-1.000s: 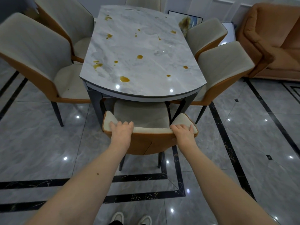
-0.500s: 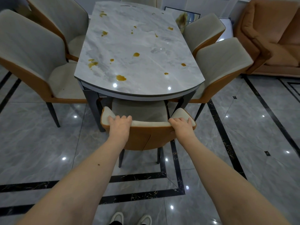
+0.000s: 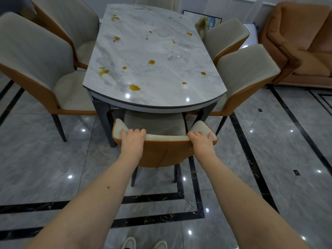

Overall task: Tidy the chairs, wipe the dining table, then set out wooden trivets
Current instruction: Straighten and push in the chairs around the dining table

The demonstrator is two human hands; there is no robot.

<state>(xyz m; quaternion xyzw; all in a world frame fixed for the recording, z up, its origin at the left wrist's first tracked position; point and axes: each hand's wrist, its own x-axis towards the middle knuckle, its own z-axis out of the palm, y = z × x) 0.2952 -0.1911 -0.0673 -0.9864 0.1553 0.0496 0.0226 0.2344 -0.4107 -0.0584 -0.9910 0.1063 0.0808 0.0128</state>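
Observation:
A beige and orange dining chair [image 3: 166,153] stands at the near end of the marble table [image 3: 152,97], its seat tucked under the tabletop. My left hand [image 3: 132,141] grips the top of the backrest on the left. My right hand [image 3: 202,141] grips the same backrest on the right. Several yellow-brown stains [image 3: 134,87] dot the tabletop. No trivets or cloth are in view.
Two matching chairs [image 3: 39,69] stand out from the table's left side and two more [image 3: 242,76] on the right. Another chair back [image 3: 154,0] shows at the far end. An orange sofa [image 3: 301,42] sits at the right. Glossy grey floor tiles surround everything.
Both hands have kept their grip on the backrest. The chair has slid a little further in under the table's near edge.

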